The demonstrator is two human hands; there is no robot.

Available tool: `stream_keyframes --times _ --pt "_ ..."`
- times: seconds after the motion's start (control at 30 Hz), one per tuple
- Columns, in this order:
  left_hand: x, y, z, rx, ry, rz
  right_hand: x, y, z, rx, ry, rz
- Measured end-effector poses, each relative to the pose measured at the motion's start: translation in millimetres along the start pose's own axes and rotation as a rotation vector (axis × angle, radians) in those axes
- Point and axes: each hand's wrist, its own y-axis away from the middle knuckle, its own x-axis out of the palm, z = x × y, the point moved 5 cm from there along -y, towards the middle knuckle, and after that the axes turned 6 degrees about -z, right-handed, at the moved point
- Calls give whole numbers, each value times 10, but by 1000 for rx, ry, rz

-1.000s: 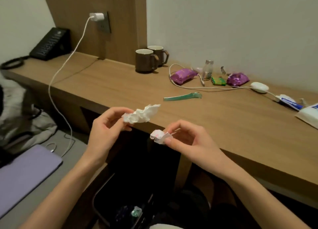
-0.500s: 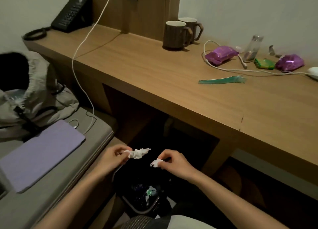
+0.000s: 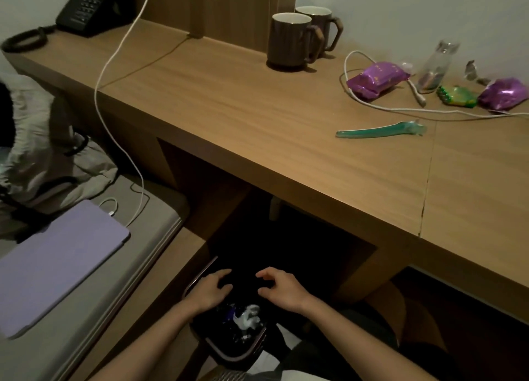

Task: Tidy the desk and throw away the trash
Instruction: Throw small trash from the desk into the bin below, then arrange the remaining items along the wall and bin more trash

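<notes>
Both tissue wads pinched 0.5 s prior had left L hand and R hand, fingers loosely spread, empty over bin lower centre, white wad inside; wrappers remained on surface, upper right.

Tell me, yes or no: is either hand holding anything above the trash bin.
No: the left hand and right hand hang above the trash bin with loosely curled fingers that hold nothing.
</notes>
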Motion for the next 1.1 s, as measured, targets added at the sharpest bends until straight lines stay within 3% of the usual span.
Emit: stream_keyframes --times 0.33,0.47,0.57,0.67,0.87,1.1 --pt "-764 736 -1203 387 151 -313 -919 958 934 -358 -67 -82" --pt "-1160 1298 -1800 527 315 -393 -1455 1656 1375 -507 -228 -150" --pt "-1411 1654 -2300 638 473 -399 -1919 2114 1577 -597 -293 -278" --pt "-1559 1846 -2795 748 467 -412 -2358 2440 1621 -665 -289 -462" --pt "-1453 1795 -3712 879 443 -382 -3071 2857 1356 -650 -211 -742" --pt "-1038 1392 -4538 981 368 -325 -3802 3136 575 -422 50 -1095"
